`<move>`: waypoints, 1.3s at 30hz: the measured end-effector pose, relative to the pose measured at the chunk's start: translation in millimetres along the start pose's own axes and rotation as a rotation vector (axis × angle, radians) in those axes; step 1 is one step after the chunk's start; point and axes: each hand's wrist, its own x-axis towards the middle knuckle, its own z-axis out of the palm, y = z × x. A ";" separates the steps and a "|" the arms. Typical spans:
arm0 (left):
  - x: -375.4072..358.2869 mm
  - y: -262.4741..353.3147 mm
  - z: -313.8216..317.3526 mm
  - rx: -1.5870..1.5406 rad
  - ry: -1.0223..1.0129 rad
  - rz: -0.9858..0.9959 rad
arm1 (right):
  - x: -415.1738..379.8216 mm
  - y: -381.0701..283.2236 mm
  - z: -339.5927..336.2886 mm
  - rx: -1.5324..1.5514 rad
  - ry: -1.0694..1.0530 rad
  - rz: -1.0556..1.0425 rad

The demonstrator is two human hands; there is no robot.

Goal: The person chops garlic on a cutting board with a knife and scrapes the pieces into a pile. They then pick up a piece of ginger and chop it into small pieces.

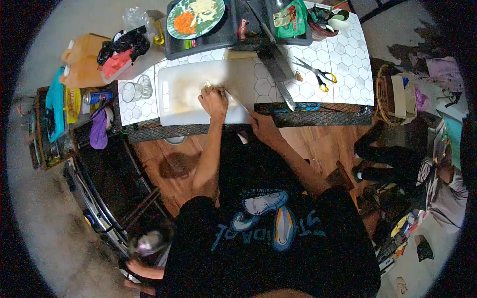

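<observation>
My right hand [265,129] is closed round the handle of a kitchen knife [239,104], its thin blade slanting up and left over the white cutting board [174,111]. My left hand [213,103] rests on the board with its fingers curled down beside the blade tip. A small pale piece of food [207,85] shows at those fingertips; its kind is too small to tell. Right of the board lies a cleaver-like wide blade [284,94] with its tip towards me. Yellow-handled scissors [318,74] lie farther right, near a small brownish scrap [298,76].
A black tray [174,49] at the back holds a plate [218,25] of cut orange and pale vegetables and a green packet [290,20]. A drinking glass [133,92] stands left of the board. Another person's hand [141,269] shows at lower left.
</observation>
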 end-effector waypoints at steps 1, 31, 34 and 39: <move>1.2 0.6 -2.6 -0.002 -0.039 -0.031 | -0.6 8.2 6.4 -0.018 0.022 -0.033; 7.4 13.1 1.2 -0.021 -0.008 -0.065 | 1.7 -8.4 -19.6 -0.178 0.007 -0.045; 6.4 12.9 1.7 -0.035 0.014 -0.047 | 3.8 -12.1 -14.0 -0.259 -0.058 0.056; 9.2 10.3 2.1 0.022 0.012 -0.006 | 8.3 -3.2 0.0 -0.259 -0.051 0.108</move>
